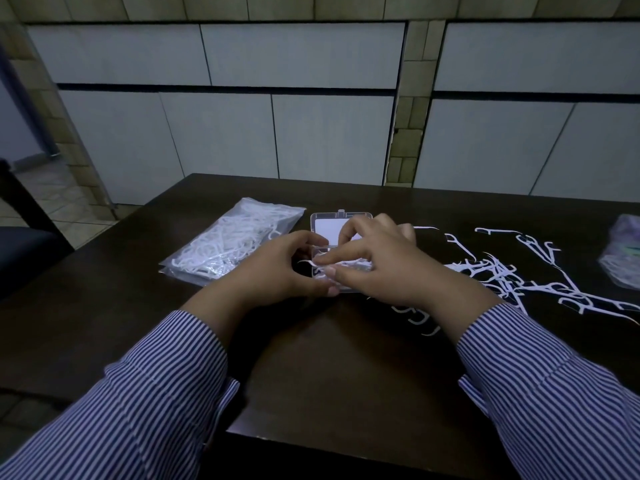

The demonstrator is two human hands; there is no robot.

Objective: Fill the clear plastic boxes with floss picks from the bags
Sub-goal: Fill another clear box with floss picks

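Observation:
A clear plastic box (332,225) lies open at the table's middle, its lid folded back away from me. White floss picks show in its near half under my fingers. My left hand (277,268) curls round the box's left side. My right hand (381,268) reaches over the box and pinches floss picks (346,266) at its left part. A clear bag of floss picks (235,247) lies left of the box. Loose floss picks (512,271) are scattered to the right of my right hand.
The dark wooden table (329,358) ends close to my body. A second, blurred bag (623,251) sits at the far right edge. A dark chair (20,237) stands at the left. A tiled wall rises behind the table.

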